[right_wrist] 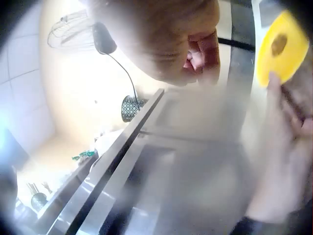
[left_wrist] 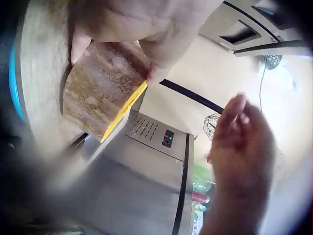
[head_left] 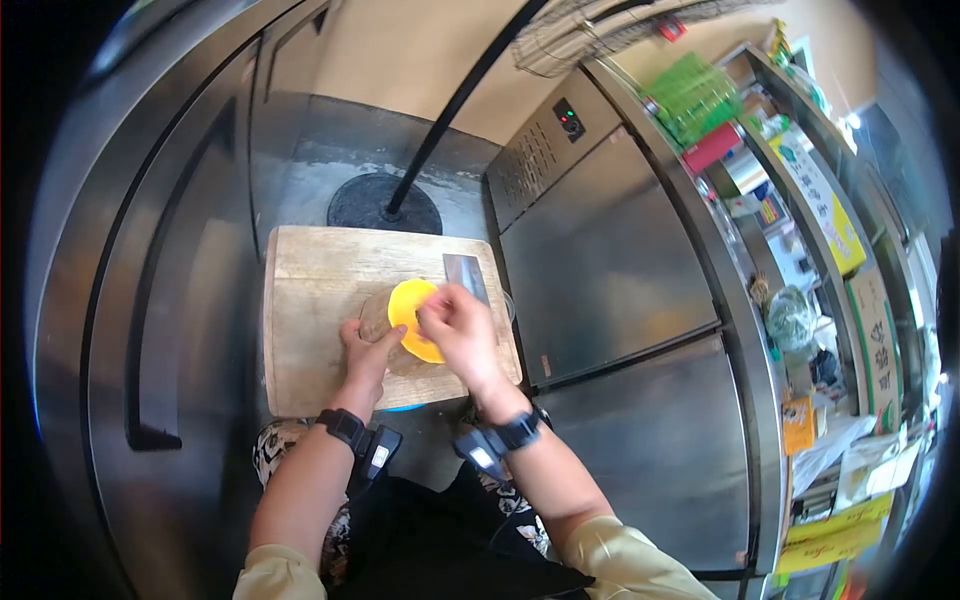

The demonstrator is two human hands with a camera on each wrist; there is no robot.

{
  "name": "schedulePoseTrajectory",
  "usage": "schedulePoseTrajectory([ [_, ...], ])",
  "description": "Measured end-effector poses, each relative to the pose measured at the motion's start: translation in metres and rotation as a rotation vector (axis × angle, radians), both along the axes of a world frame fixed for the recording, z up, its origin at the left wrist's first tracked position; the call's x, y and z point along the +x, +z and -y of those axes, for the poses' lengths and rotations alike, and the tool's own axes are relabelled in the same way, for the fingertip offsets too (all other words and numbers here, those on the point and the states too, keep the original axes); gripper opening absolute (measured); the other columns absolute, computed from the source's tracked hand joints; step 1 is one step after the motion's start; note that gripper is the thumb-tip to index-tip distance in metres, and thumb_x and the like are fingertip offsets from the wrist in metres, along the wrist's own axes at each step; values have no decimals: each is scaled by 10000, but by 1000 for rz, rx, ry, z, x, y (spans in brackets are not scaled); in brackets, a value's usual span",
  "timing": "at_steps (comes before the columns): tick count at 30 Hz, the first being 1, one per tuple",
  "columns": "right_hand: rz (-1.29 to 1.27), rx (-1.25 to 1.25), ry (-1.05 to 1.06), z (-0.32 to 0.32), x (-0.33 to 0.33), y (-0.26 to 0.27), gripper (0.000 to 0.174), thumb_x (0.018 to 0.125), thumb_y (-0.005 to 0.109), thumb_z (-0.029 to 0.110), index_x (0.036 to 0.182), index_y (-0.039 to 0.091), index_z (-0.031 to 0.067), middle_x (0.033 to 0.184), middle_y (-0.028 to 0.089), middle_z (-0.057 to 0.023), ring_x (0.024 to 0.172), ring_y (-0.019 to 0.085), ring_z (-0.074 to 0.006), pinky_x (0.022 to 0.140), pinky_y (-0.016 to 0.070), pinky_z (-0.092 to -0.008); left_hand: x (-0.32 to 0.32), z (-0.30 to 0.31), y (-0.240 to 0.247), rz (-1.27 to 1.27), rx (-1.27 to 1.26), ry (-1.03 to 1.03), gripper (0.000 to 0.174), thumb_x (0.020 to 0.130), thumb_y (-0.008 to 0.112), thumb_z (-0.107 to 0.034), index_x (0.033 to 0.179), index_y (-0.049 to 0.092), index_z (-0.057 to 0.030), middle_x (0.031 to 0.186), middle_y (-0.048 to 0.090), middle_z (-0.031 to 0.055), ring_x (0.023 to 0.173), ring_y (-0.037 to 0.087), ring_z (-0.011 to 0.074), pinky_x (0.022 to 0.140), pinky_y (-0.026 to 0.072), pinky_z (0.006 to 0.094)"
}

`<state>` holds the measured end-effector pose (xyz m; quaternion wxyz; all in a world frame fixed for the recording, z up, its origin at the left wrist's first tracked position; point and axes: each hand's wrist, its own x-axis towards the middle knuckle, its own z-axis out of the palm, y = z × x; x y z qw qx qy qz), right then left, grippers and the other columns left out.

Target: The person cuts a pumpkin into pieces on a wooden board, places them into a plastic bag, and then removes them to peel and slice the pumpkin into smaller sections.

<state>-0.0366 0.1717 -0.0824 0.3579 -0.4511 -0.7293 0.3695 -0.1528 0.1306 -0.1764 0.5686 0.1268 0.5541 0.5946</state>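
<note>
A piece of brown-skinned pumpkin point(head_left: 402, 300) with a bright yellow cut face stands on a wooden cutting board point(head_left: 315, 270). My left hand point(head_left: 366, 362) grips its side, the thumb at the rim of the cut face; the left wrist view shows this hand point(left_wrist: 156, 24) on the mottled skin point(left_wrist: 100, 88). A dark hollow marks the middle of the yellow face point(right_wrist: 296, 54) in the right wrist view. My right hand point(head_left: 462, 332) is over the face with curled fingers, and in the left wrist view this hand point(left_wrist: 244, 152) is apart from the pumpkin. No held item shows in it.
A broad knife blade point(head_left: 466, 274) lies on the board beyond the right hand. Behind the board stands a black pole on a round base point(head_left: 383, 203). A steel cabinet point(head_left: 610, 260) is at the right, with loaded shelves past it; steel doors point(head_left: 210, 240) line the left.
</note>
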Motion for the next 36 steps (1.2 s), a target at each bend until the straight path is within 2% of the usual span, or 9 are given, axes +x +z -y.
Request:
schedulePoseTrajectory([
  [5, 50, 226, 218, -17, -72, 22, 318, 794, 556, -71, 1096, 575, 26, 1221, 576, -155, 1124, 588, -246, 917, 492, -316, -5, -11, -37, -19, 62, -150, 887, 753, 789, -261, 1386, 218, -14, 1306, 442, 169, 1103, 514, 243, 767, 492, 383],
  [6, 73, 258, 258, -16, -62, 28, 443, 764, 562, -66, 1191, 564, 50, 1372, 475, -172, 1266, 470, -328, 1027, 411, -363, -6, -7, -27, -40, 21, -164, 908, 759, 785, -273, 1405, 203, -11, 1322, 435, 176, 1111, 512, 247, 780, 490, 381],
  [13, 494, 98, -387, -9, 87, -58, 379, 756, 679, 147, 1108, 606, 27, 1173, 572, -197, 1106, 545, -372, 972, 437, -402, -2, -9, -30, -232, -14, -150, 783, 773, 763, -290, 1352, 373, 66, 1422, 362, 272, 1283, 427, 342, 964, 429, 424],
  [16, 679, -49, -350, 11, 121, -92, 469, 758, 701, 254, 1146, 582, 18, 1140, 565, -228, 1095, 539, -379, 953, 438, -420, -3, -7, -15, -411, 16, -134, 662, 767, 754, -300, 1262, 500, 58, 1356, 438, 274, 1274, 425, 361, 1023, 373, 423],
  [19, 792, 24, -265, 24, 121, -112, 493, 761, 698, 255, 1146, 544, -12, 1062, 554, -245, 1014, 552, -403, 912, 450, -452, -4, -13, -25, -1119, -3, -170, 660, 777, 738, -341, 1275, 506, 23, 1308, 481, 256, 1248, 451, 358, 1008, 392, 429],
  [24, 775, -25, -217, 5, 120, -124, 403, 726, 687, 154, 1043, 530, -39, 1041, 559, -257, 948, 579, -419, 862, 486, -454, -6, -17, -44, -785, 39, -191, 662, 791, 718, -367, 1307, 503, -13, 1328, 447, 247, 1252, 441, 366, 1047, 374, 409],
  [30, 644, 12, -306, -10, 121, -114, 344, 728, 658, 94, 1013, 521, -40, 863, 595, -169, 759, 623, -307, 700, 515, -368, -6, -20, -65, -645, 67, -77, 650, 807, 715, -327, 1313, 487, 10, 1329, 468, 231, 1239, 469, 324, 1034, 391, 376],
  [34, 108, 49, -325, -9, 139, -125, 223, 862, 603, 75, 1049, 497, 17, 744, 526, -23, 518, 508, -83, 454, 418, -220, 0, -13, -48, -689, 48, -16, 598, 785, 728, -349, 1252, 557, -17, 1282, 503, 217, 1191, 509, 320, 1012, 411, 377],
  [36, -168, -106, -230, 9, 136, -77, 211, 918, 567, 99, 1092, 469, 29, 734, 514, -19, 516, 502, -87, 453, 421, -216, 2, -15, -48, -680, 21, 21, 565, 783, 734, -338, 1222, 581, -18, 1250, 529, 211, 1156, 535, 316, 992, 425, 375],
])
